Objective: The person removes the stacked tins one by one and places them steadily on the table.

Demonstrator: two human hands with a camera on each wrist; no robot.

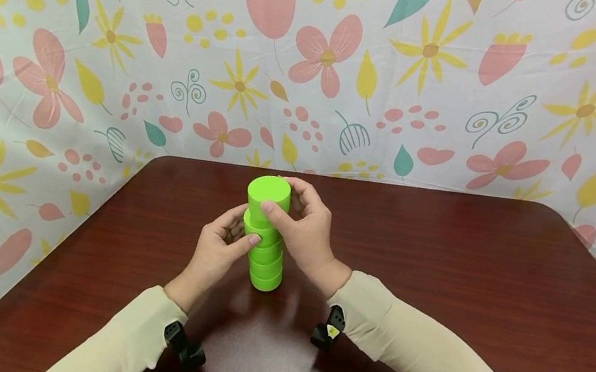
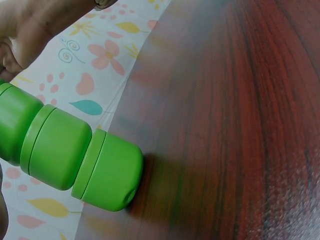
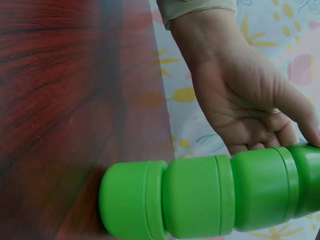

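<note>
- While a stack of green cylinders (image 1: 266, 258) stands upright on the reddish-brown table (image 1: 465, 269), in the head view both hands grip its upper part.
- Head view: the right hand (image 1: 314, 230) holds the top cylinder (image 1: 268, 189), thumb against the near side and fingers reaching round behind.
- Head view: the left hand (image 1: 213, 256) grips the second cylinder (image 1: 269, 235), just below, thumb on the front and fingers curled at the far left side.
- Head view: black devices (image 1: 184, 347) are worn at both wrists, over the pale sleeves (image 1: 442, 346); a flowered cloth (image 1: 418, 114) hangs behind the table.
- Left wrist view: the stack lies slantwise across the picture, its rounded lowest cylinder (image 2: 112, 170) touching the table. Part of the right hand shows at upper left; its fingertips are cut off, so this view cannot tell their hold.
- Right wrist view: the left hand's palm faces the camera, thumb touching a cylinder at the right edge, other fingers bent and partly hidden behind the stack.
</note>
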